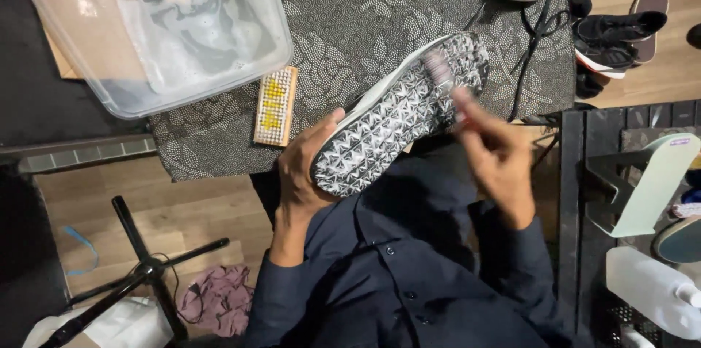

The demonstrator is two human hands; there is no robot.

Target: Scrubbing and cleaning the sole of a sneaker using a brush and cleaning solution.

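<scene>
A shoe (398, 114) is turned sole up, showing a grey and white sole with a raised triangle pattern. My left hand (305, 165) grips its heel end from the left and holds it above my lap. My right hand (491, 149) is blurred and holds a small brush (438, 64) whose pale bristles touch the sole near the toe. Below both hands is my dark blue shirt.
A wooden brush (275, 105) with yellow bristles lies on the leaf-patterned cloth (365, 5). A clear plastic tub (153, 23) sits at top left. Dark shoes (617, 34) stand on the wood floor at right. A black tripod (139, 268) and pink rag (219, 297) are lower left.
</scene>
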